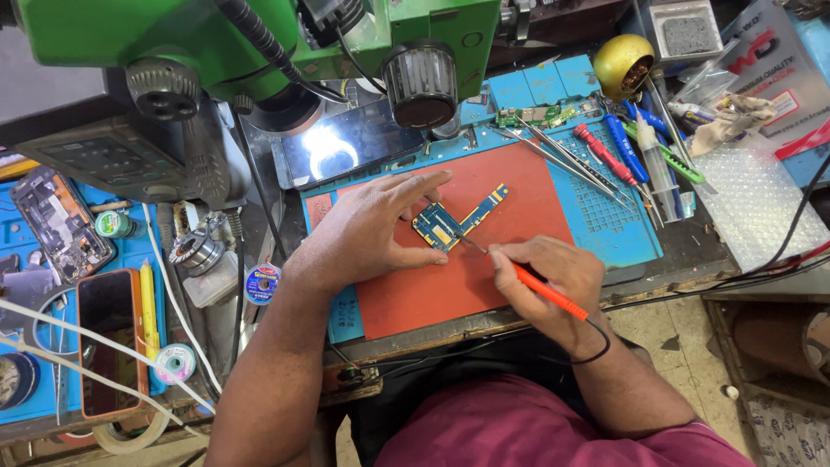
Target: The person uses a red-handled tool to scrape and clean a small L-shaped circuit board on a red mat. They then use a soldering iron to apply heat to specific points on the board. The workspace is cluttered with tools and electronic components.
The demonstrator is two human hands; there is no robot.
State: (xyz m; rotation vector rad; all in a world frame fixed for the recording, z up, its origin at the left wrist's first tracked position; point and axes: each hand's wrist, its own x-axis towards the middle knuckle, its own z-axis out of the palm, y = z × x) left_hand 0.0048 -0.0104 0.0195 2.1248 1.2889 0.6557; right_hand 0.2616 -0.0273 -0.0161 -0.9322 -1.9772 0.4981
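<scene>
A small blue circuit board (439, 227) with a long narrow strip toward the upper right lies on a red mat (519, 195). My left hand (372, 229) rests on the mat, thumb and fingers pinching the board's left side. My right hand (549, 277) grips a thin orange-handled probe (549, 294) like a pen. Its metal tip touches the board's lower right corner. A black cord runs from the probe's end around my wrist.
A green microscope (259, 43) hangs over the bench's far side, above a phone (346, 147) reflecting a ring light. Screwdrivers and tweezers (605, 151) lie on the blue mat to the right. Phones (108, 342), tape rolls and white cables crowd the left.
</scene>
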